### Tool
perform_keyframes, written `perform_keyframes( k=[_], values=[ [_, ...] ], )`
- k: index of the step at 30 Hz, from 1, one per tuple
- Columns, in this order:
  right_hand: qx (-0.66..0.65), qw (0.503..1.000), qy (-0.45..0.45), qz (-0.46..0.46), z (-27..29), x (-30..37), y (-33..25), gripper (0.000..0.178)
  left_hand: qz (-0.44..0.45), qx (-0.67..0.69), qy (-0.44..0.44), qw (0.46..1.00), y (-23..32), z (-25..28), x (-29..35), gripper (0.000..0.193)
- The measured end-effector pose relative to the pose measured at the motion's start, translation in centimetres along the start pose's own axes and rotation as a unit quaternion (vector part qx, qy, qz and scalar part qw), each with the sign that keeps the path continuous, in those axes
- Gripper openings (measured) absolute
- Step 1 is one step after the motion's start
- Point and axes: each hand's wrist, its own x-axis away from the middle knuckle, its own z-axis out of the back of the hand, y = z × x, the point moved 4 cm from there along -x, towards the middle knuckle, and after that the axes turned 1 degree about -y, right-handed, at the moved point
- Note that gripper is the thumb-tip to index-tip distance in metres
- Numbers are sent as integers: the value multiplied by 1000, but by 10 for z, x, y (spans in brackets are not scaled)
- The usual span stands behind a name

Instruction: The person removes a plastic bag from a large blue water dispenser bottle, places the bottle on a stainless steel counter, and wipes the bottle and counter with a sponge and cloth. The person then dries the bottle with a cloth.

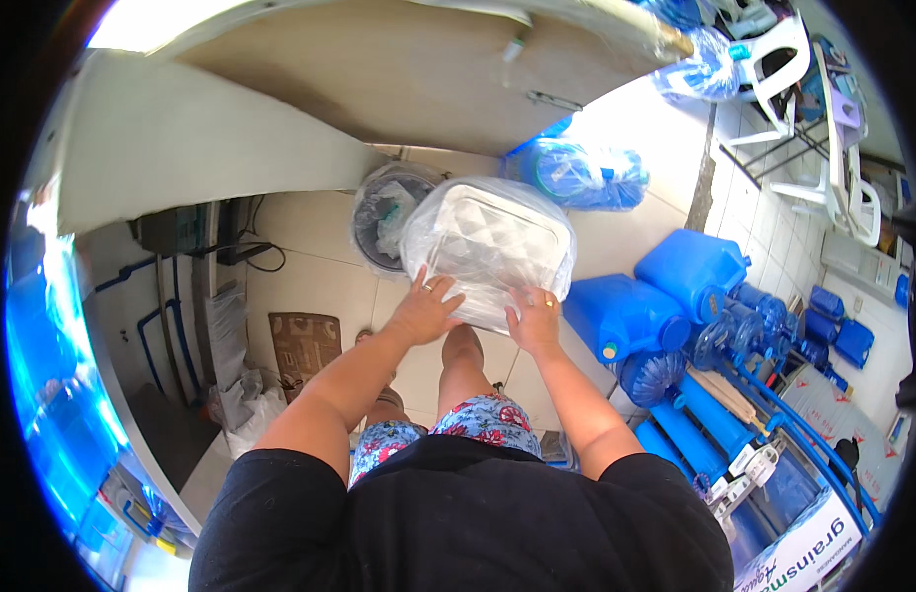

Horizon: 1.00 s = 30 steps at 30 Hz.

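Past the left hand's (425, 313) fingers (442, 287), the wrapped tub (492, 237) covers part of the bin (362, 235), whose contents are unclear. Far left of the fingers, blue jugs (58, 444) blur in glare. Well right of them, the dark rim cuts off a white box (818, 548).

wrapped item (502, 237): white, diamond-patterned | shorts (489, 419): blue, red-patterned | shirt (458, 513): black | jugs (623, 311): blue

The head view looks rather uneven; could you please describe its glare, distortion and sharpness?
In the head view, floor at upper right washes out nearly white, and blue glare hazes the left rim; the head view also bows the brown panel and blackens the corners; mid-picture in the head view, left hand and right hand look fairly sharp.
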Motion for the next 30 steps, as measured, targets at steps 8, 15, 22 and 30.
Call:
perform_keyframes(
  k=[8, 15, 22, 30],
  values=[
    [11, 983, -182, 4, 13, 13, -48, 41, 91, 149, -39, 984, 7, 37, 162, 49],
    [57, 956, -277, 78, 11, 22, -176, 47, 247, 181, 102, 946, -41, 48, 397, 48],
    [9, 938, -248, 242, 24, -3, -442, 53, 398, 255, 305, 827, -51, 36, 588, 49],
    [-326, 796, 83, 504, 239, -9, -816, 26, 440, 280, 533, 666, -47, 49, 672, 44]
  ],
)
